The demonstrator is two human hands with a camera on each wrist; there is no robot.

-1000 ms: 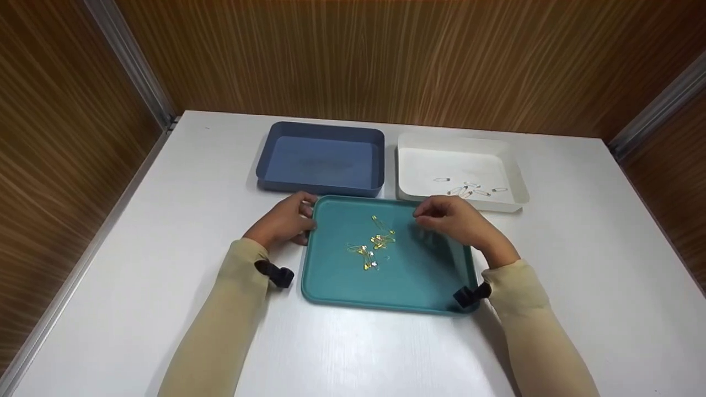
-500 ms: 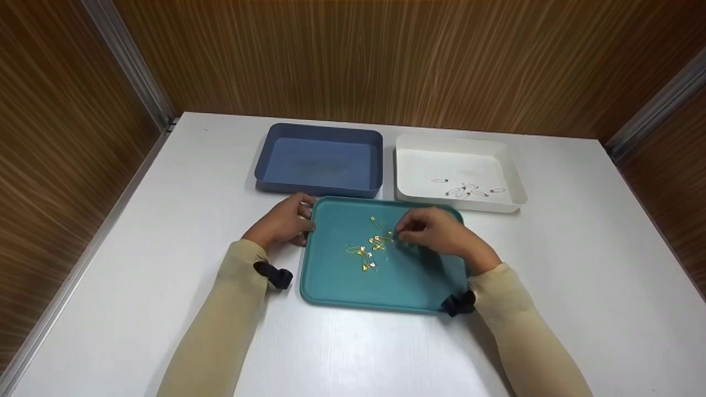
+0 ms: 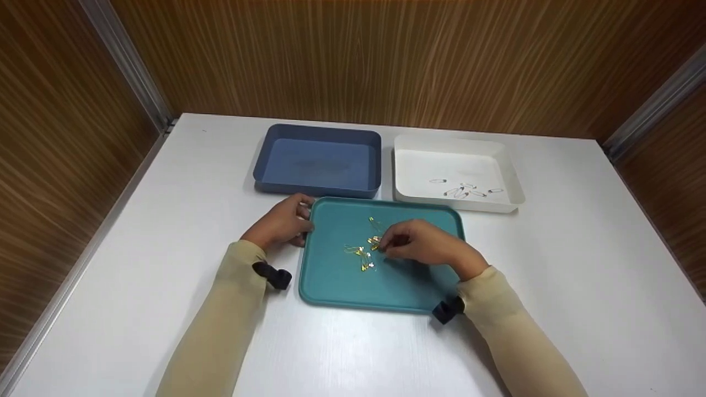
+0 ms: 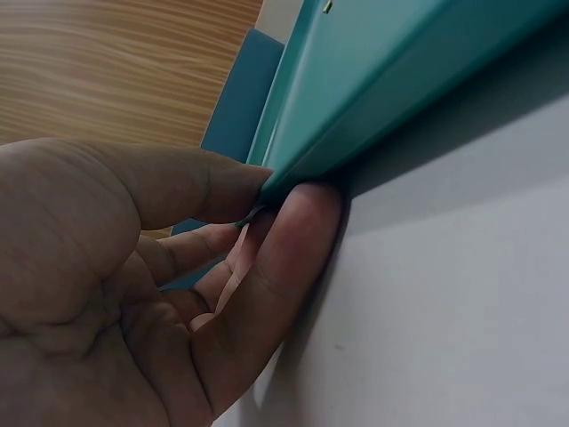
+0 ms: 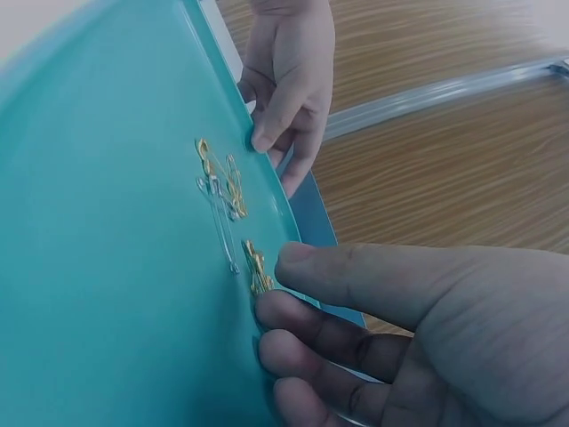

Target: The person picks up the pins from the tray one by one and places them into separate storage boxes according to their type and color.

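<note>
Right hand sits over the middle of the teal tray, thumb and fingers pinching at the gold safety pins piled there. Left hand grips the tray's left rim, fingers curled round it.

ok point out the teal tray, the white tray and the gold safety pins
teal tray (image 3: 342, 286): head view, bare floor near its front left corner
white tray (image 3: 441, 160): head view, bare floor behind the silver pins
gold safety pins (image 3: 361, 256): head view, middle of the cluster
</note>
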